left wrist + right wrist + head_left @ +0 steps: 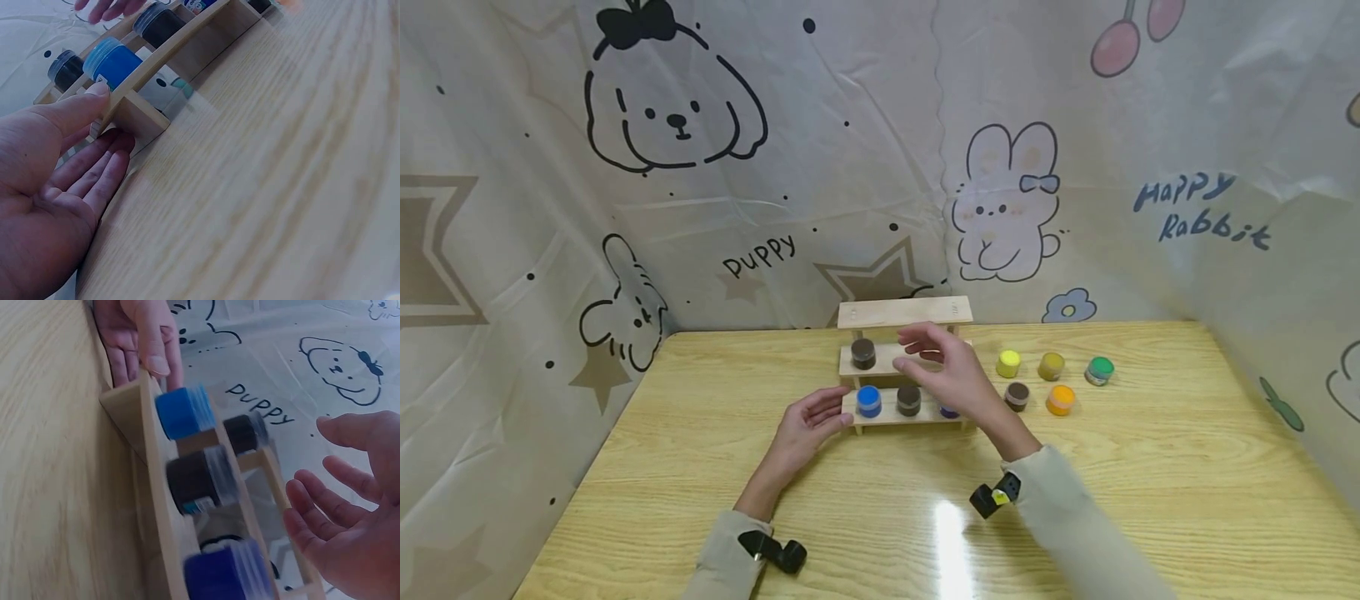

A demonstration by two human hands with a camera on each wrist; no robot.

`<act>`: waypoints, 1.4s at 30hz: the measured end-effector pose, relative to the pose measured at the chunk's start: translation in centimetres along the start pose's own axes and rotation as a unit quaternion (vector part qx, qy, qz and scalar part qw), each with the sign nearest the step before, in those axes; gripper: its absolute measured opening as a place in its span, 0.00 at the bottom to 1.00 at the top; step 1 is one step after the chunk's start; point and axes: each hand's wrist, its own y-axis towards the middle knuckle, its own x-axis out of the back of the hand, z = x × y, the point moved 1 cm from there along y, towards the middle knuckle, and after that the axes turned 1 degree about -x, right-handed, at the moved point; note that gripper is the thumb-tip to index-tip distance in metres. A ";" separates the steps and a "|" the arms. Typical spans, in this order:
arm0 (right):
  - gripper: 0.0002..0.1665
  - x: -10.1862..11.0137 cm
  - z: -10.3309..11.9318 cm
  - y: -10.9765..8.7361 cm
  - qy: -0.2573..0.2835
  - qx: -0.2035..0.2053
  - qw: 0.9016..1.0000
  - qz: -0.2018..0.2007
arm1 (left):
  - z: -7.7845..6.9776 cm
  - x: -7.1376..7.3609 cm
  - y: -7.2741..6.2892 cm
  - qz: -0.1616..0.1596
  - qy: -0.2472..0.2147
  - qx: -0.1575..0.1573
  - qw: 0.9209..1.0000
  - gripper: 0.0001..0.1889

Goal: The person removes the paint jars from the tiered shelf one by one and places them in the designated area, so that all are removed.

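A three-tier wooden stand (904, 313) holds small paint jars. On its lowest tier are a blue jar (868, 402), a black jar (908, 401) and a purple jar (228, 575); a dark jar (863, 354) sits at the left of the middle tier. My left hand (805, 429) holds the lowest tier's left end, thumb on the board's edge and fingers beside the leg. Over the right part of the middle tier, my right hand (951, 371) hovers with fingers loosely bent and nothing between them, as the right wrist view (350, 500) confirms.
Right of the stand, loose jars rest on the wood-grain table (1150, 467): yellow (1008, 363), ochre (1052, 367), green (1100, 371), dark brown (1017, 397) and orange (1061, 400). A printed cloth (850, 183) hangs behind the table and along its sides.
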 end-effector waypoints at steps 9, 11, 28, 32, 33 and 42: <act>0.25 -2.4 -0.4 1.7 -0.022 -0.005 1.000 0.014 | 0.0 0.1 0.1 -0.001 0.004 -0.010 1.000 0.24; 0.25 -2.8 -0.5 2.0 -0.034 -0.008 0.999 0.017 | 0.0 0.1 0.1 0.001 0.003 -0.010 1.000 0.24; 0.23 -4.9 -1.0 3.3 -0.095 -0.013 0.995 0.012 | 0.3 0.2 0.1 0.005 0.001 -0.007 1.000 0.24; 0.22 -4.8 -1.1 3.4 -0.102 -0.009 0.995 0.008 | 0.2 0.2 0.1 0.004 0.002 -0.008 1.000 0.24; 0.22 -4.8 -1.1 3.4 -0.102 -0.010 0.995 0.008 | 0.2 0.1 0.1 0.004 0.001 -0.008 1.000 0.24; 0.21 -4.2 -0.7 2.9 -0.105 -0.017 0.994 0.005 | 0.1 0.1 0.0 0.002 -0.004 -0.006 1.000 0.24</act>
